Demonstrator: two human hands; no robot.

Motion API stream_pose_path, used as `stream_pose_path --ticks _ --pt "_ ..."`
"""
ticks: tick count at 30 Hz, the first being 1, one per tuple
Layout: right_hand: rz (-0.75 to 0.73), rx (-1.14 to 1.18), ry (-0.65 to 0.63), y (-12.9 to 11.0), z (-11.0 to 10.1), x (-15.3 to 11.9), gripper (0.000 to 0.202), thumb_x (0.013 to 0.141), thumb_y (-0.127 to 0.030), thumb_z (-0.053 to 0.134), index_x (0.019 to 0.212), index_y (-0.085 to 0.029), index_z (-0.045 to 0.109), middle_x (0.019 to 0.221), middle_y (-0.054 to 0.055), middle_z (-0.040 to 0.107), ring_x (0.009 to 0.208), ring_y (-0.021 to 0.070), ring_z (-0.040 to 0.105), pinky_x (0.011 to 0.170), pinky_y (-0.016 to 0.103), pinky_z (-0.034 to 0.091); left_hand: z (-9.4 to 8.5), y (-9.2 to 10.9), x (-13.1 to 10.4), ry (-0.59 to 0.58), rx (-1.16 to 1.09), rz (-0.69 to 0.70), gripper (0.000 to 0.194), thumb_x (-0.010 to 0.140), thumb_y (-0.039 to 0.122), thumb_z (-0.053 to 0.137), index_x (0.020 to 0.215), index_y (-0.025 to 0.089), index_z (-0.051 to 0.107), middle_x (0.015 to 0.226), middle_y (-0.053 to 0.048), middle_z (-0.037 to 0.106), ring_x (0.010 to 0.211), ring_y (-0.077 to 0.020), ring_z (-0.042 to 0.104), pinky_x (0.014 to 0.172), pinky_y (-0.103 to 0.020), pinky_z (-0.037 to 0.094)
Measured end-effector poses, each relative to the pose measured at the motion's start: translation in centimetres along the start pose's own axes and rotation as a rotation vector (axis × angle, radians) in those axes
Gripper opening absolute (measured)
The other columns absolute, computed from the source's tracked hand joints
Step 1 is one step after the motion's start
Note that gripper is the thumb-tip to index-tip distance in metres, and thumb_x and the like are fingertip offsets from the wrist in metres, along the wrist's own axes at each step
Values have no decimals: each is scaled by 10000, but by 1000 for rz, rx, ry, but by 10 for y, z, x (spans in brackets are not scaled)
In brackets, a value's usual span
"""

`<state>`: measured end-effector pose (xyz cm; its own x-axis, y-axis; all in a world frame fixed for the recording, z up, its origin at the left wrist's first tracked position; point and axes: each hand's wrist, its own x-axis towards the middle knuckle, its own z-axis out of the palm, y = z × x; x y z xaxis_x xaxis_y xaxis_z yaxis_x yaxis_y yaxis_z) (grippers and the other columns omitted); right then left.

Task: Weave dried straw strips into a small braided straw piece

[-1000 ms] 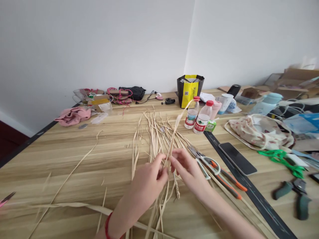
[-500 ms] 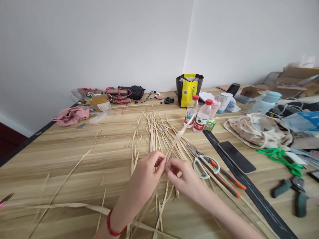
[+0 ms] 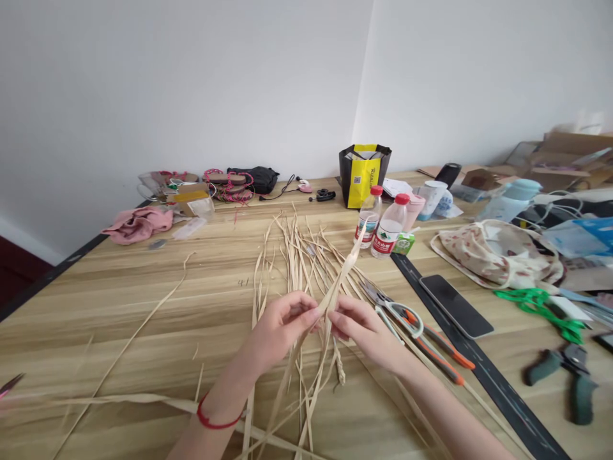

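Note:
A bundle of pale straw strips (image 3: 343,271), knotted near its upper tip, slants up between my hands. My left hand (image 3: 288,322) pinches strips on the left side, a red cord round its wrist. Close beside it on the right, my right hand (image 3: 359,322) has thumb and fingers closed on other strips of the bundle. Their lower ends spread down toward the near edge. Beneath and beyond lie many loose straw strips (image 3: 294,255) on the wooden table (image 3: 143,345).
Scissors (image 3: 405,317) and orange-handled pliers (image 3: 443,361) lie right of my hands, near a phone (image 3: 456,305). Two red-capped bottles (image 3: 389,230) stand behind, before a black and yellow bag (image 3: 364,179). Dark-handled cutters (image 3: 575,370) lie far right.
My hands have moved slightly apart, and the strips between them are spread wider. The knotted bundle stands a little more upright.

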<state>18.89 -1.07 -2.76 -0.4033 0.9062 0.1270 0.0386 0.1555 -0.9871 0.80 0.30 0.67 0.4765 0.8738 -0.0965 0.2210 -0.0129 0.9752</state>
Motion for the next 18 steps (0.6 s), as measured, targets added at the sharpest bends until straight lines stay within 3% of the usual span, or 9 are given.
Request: stream_pose_path --ticks 4,7,11,14,18 --pt "-15 -227 -21 -2 0 0 204 886 -201 462 684 -181 446 631 -44 387 595 104 359 555 234 286 4 0 -5 45 211 60 137 910 321 486 868 205 545 806 9 586 778 -149 570 709 -268 438" --pt "-19 -343 -82 -3 3 0 222 865 -155 458 653 -187 397 613 -51 362 578 98 342 543 231 266 9 1 -7 71 373 96 139 941 303 413 871 220 499 774 26 553 714 -138 538 662 -271 412" --pt "-19 -420 11 -4 7 1 261 868 -160 439 622 -192 357 578 -55 337 545 96 315 516 241 237 14 1 -7 84 567 128 183 939 238 365 771 213 435 696 37 465 617 -131 443 576 -273 343" --pt "-45 -417 56 -4 9 0 261 881 -189 438 630 -195 367 581 -51 353 547 100 319 516 244 243 14 0 -7 91 577 149 194 928 212 367 737 212 401 696 37 440 619 -130 414 570 -272 320" --pt "-11 -196 6 -1 8 -1 304 916 -314 436 639 -191 409 592 -42 383 550 102 345 514 236 281 10 -3 -7 49 365 147 227 945 280 372 729 214 390 657 52 377 595 -118 373 559 -260 303"
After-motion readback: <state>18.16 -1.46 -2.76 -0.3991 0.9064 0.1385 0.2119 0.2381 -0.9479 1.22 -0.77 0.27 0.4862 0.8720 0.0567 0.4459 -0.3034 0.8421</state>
